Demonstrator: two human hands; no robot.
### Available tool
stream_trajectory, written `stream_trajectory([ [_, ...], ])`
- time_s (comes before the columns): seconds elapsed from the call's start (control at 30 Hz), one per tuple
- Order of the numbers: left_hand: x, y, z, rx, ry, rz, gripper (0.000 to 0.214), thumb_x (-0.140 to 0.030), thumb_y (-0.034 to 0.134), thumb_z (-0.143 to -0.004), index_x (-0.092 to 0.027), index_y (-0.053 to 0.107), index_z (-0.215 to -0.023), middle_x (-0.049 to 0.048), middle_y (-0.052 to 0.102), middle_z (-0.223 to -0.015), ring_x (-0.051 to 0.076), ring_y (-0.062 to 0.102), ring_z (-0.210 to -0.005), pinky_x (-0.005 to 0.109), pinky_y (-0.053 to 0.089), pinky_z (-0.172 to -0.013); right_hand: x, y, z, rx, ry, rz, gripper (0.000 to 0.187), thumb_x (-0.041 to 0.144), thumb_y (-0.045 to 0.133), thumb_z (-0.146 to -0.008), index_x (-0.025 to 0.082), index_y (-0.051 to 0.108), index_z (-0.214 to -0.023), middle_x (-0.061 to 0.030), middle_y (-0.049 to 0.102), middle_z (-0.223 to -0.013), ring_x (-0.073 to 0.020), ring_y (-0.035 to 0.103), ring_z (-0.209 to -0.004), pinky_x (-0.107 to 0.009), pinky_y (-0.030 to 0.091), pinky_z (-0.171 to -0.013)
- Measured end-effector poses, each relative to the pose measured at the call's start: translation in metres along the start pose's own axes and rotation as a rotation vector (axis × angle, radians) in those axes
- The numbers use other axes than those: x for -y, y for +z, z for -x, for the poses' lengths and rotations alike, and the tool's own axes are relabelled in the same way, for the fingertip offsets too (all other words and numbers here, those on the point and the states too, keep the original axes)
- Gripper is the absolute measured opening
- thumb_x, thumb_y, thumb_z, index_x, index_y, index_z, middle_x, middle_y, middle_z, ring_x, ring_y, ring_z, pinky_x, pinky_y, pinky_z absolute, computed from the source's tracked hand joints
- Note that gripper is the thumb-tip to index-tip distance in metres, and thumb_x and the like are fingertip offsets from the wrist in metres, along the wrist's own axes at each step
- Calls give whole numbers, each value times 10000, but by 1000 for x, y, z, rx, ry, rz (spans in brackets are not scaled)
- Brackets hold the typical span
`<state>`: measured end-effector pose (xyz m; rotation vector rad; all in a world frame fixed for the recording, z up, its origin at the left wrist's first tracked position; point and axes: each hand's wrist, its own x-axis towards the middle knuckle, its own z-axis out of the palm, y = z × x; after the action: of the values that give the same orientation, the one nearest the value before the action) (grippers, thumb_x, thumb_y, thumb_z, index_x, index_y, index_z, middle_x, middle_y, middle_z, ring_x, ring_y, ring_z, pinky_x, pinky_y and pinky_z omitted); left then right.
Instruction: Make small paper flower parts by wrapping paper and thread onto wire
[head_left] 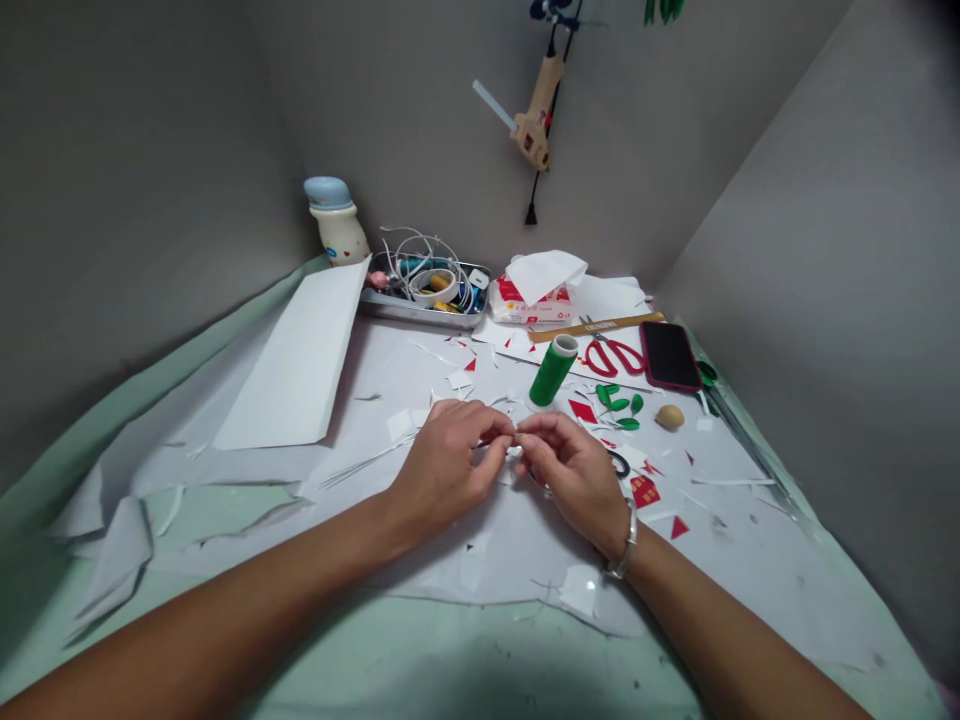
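My left hand [454,452] and my right hand [571,468] meet over the paper-covered table, thumbs and forefingers pinched close together. Whatever lies between the fingertips is thin and too small to name. A bracelet circles my right wrist. Several thin white wires [367,462] lie to the left of my left hand; whether it holds them I cannot tell. Just beyond the hands a spool of green thread [551,378] stands upright. Close to my right hand are small green leaf-shaped pieces [615,402], red paper scraps [643,490] and a black loop [619,463], partly hidden by that hand.
Behind are a metal tray [420,316] of threads and tape, a tissue pack [532,308], red-handled scissors [600,358], a ruler [622,324] and a phone [670,355]. A folded white card [292,370] and bottle [339,225] stand left. A glue gun [536,125] hangs on the wall.
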<state>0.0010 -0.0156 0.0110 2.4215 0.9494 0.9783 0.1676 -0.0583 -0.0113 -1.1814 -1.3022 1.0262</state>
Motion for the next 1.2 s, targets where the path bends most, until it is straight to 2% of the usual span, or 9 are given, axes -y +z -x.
stream_trajectory([
  [0.07, 0, 0, 0, -3, -9, 0, 93, -145, 530, -864, -198, 606, -851, -4, 669, -794, 165, 584, -776, 371, 394, -839, 1, 1, 0, 41, 41, -95, 310, 357, 602, -877, 218, 521, -1142, -1, 676, -835, -120, 631, -610, -230, 461, -509],
  [0.13, 1, -1, -1, -18, -16, -4, 94, -138, 524, -858, -198, 596, -847, -4, 664, -794, 164, 581, -771, 367, 398, -835, 1, 0, 0, 71, 52, -98, 388, 348, 603, -873, 218, 482, -1218, 22, 655, -779, -120, 623, -589, -232, 460, -507],
  [0.27, 1, -3, -2, -21, -29, -24, 92, -143, 515, -860, -199, 586, -849, -5, 648, -786, 161, 572, -759, 364, 404, -834, -1, -2, 1, 59, -20, 98, 190, 324, 577, -890, 193, 601, -1025, 65, 544, -568, -110, 534, -501, -239, 432, -511],
  [0.37, 1, -3, -2, -20, -37, -35, 85, -146, 522, -862, -199, 588, -854, -7, 648, -791, 161, 575, -762, 367, 407, -839, -1, -4, 1, 12, -107, 278, 137, 308, 563, -898, 195, 634, -867, 43, 564, -575, -115, 510, -506, -252, 416, -521],
  [0.6, 6, 0, -2, -27, -45, -48, 181, -167, 533, -882, -197, 636, -1028, 14, 684, -839, 175, 598, -794, 386, 416, -854, 2, -6, 3, -22, -387, 608, 97, 193, 548, -888, 195, 645, -886, -17, 647, -758, -146, 549, -652, -282, 427, -635],
  [0.77, 8, 0, -1, 43, 28, -88, 173, -146, 531, -871, -207, 684, -923, 21, 704, -856, 186, 611, -827, 401, 394, -871, 3, -5, 6, 10, -501, 729, 88, 182, 542, -893, 188, 629, -880, -38, 611, -767, -172, 552, -706, -302, 421, -661],
  [0.97, 6, 1, -1, 184, 97, -96, 194, -148, 498, -889, -212, 680, -916, 26, 692, -843, 190, 610, -825, 413, 395, -874, 1, -11, -2, -25, -431, 627, 109, 180, 528, -909, 198, 626, -865, -20, 583, -750, -161, 535, -700, -285, 421, -653],
  [1.1, 5, -1, -2, 137, 102, -21, 178, -153, 502, -894, -213, 666, -928, 28, 690, -856, 186, 603, -833, 404, 405, -871, -4, -14, -5, 2, -350, 557, 118, 204, 530, -918, 210, 640, -873, -10, 625, -765, -153, 551, -687, -280, 427, -651],
  [1.2, 5, -2, -2, 83, 53, 11, 159, -152, 518, -889, -213, 659, -929, 19, 690, -851, 182, 599, -829, 391, 411, -853, -5, -13, -3, 33, -376, 592, 124, 190, 535, -908, 210, 655, -884, -16, 648, -777, -159, 567, -705, -285, 431, -670],
])
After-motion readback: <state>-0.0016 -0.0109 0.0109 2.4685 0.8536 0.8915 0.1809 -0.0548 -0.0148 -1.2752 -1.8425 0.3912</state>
